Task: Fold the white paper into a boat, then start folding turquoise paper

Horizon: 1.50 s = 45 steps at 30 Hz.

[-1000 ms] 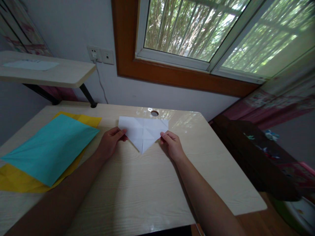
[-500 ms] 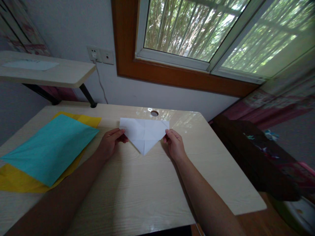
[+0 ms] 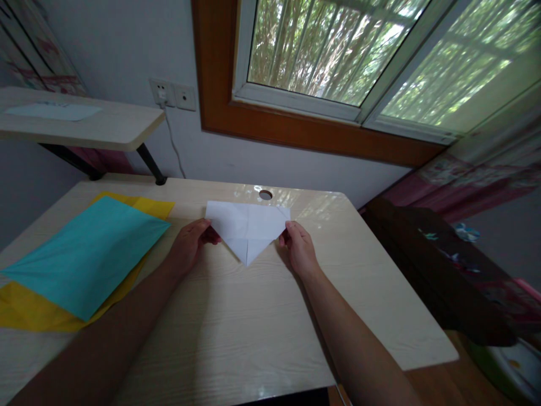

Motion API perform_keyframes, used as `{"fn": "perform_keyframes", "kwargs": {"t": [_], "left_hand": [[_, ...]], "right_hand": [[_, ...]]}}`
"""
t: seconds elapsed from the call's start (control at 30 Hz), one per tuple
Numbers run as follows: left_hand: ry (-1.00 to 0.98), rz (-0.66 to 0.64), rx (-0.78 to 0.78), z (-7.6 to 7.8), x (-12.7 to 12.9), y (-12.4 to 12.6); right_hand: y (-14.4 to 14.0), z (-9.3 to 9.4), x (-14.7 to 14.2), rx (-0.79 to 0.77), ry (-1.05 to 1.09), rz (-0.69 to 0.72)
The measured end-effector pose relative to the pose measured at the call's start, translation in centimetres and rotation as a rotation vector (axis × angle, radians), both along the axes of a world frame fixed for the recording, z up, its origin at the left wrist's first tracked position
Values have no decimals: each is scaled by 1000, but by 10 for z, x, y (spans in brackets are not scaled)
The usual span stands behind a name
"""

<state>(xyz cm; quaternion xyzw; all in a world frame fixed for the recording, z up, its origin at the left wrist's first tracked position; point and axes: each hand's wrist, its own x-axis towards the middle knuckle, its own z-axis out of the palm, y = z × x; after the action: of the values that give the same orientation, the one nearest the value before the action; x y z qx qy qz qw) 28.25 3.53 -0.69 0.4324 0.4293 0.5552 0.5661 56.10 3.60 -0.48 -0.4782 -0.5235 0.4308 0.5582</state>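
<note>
A folded sheet of white paper point(image 3: 247, 225) is held over the far middle of the desk, its long straight edge away from me and its point toward me. Creases run down its middle and across it. My left hand point(image 3: 192, 242) pinches the left slanting edge between thumb and fingers. On the opposite slanting edge, my right hand point(image 3: 298, 241) has the same kind of pinch. Some fingertips are hidden under the paper or in shadow.
Turquoise paper point(image 3: 93, 254) lies over yellow paper point(image 3: 42, 316) on the left of the pale wooden desk point(image 3: 253, 327). A raised shelf point(image 3: 122, 124) stands at the back left. The desk has a round hole point(image 3: 265, 195) near its back edge, below the window.
The white paper's upper edge and point have shifted very slightly. Both hands keep their hold in nearly the same place.
</note>
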Motion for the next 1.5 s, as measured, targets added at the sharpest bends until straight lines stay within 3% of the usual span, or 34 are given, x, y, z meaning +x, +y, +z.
{"fn": "perform_keyframes", "kwargs": {"t": [0.2,0.3,0.5,0.83,1.07,1.5], "left_hand": [[75,-54,-22,1,-1,-1],[167,-61,-50,-1,-2,-1],[171,-7,-86,1,-1,-1],[46,39,-37,-1,-1,3],[-93,150,-36,1,-2,4],[-126,164,-27,5,-1,2]], "right_hand": [[0,1,0,-7,-21,-35],[1,1,0,-1,20,-12],[-1,-2,-2,-72,65,89],[-4,-3,0,-98,-20,160],[-3,-4,1,-124,-21,190],[-6,1,-2,-113,15,206]]}}
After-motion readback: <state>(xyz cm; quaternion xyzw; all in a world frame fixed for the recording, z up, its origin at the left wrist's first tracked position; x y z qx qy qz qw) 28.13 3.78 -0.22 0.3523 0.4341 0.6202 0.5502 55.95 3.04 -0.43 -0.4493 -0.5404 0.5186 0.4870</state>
